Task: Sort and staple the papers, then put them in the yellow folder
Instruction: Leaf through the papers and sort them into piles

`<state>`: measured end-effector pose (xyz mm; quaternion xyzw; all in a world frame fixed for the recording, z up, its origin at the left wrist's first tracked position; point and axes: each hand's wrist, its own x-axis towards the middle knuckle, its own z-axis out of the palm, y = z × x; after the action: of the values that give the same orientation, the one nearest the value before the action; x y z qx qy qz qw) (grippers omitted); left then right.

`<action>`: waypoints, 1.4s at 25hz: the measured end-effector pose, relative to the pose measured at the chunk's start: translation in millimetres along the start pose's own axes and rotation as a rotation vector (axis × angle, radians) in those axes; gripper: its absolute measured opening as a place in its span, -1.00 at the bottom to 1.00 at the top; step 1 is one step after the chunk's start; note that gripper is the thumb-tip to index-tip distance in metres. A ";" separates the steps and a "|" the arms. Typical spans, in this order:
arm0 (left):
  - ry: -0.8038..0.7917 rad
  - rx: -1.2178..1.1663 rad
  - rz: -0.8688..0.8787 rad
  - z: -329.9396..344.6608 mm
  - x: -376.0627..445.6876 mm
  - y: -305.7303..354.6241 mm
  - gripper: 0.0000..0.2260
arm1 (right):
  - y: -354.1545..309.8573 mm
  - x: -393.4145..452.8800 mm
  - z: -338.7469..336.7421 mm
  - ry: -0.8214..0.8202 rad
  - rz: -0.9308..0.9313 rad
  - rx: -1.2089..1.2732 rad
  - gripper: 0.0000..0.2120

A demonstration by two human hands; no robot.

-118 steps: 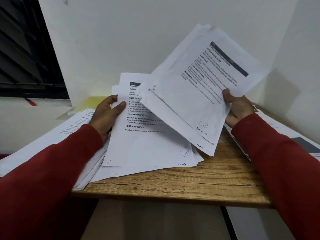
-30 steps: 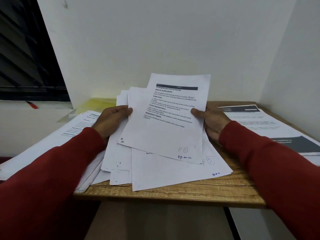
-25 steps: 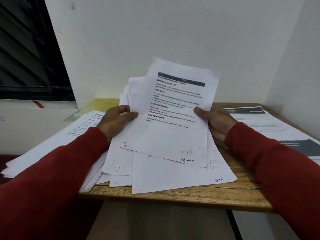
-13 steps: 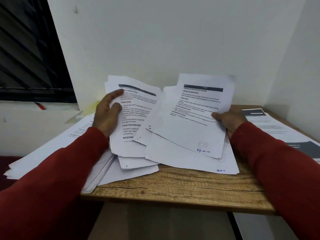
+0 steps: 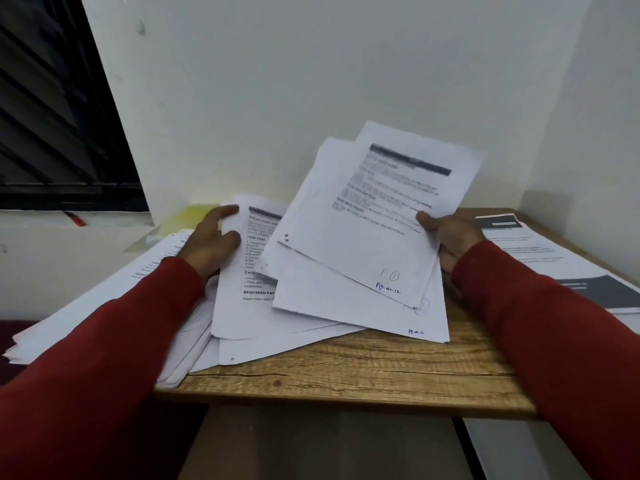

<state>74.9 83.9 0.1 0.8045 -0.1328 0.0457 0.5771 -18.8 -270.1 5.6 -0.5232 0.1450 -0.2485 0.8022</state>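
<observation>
A: The papers (image 5: 311, 317) nearest to us lie loose on the wooden counter (image 5: 346, 379), fanned out and overlapping. Why are they not squared?

B: I think the sorting is not finished. Fanned sheets let the person read the handwritten page marks in the lower corners.

A: And the two hands?

B: The left hand (image 5: 211, 244) has its fingers (image 5: 227, 211) curled over the top edge of the left sheet (image 5: 239, 306), with the thumb on its face; it seems to keep that sheet in place or to be ready to lift it. The right hand (image 5: 450, 237) pinches the right bundle (image 5: 363, 230) at its side edge, thumb on top. The bundle is tilted up toward the face, probably so that the heading can be read, though the text is blurred.

A: What lies at the sides?

B: A side stack (image 5: 104, 299) on the left and printed sheets (image 5: 540, 258) on the right, maybe piles already sorted; I cannot be sure.

A: And the folder?

B: The yellow folder (image 5: 192, 216) lies at the back by the wall (image 5: 311, 81), partly covered, and waits for the last step. I see no stapler. A red pen (image 5: 74, 219) lies on the sill.
</observation>
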 end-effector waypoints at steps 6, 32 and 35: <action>0.039 -0.056 0.149 8.6 -3.6 -0.5 -0.46 | -27.1 5.8 -18.9 0.110 -0.106 0.140 -0.60; 0.052 -0.133 0.378 11.4 -7.7 10.0 -0.64 | -28.2 20.8 -27.2 -0.048 -0.129 0.323 0.01; 0.056 -0.146 0.375 13.4 -7.2 9.0 -0.64 | -28.3 22.7 -26.6 -0.029 -0.129 0.299 0.01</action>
<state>64.6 69.8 2.3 0.7202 -0.2672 0.1646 0.6187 -20.0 -312.3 21.1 -0.4098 0.0612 -0.3107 0.8555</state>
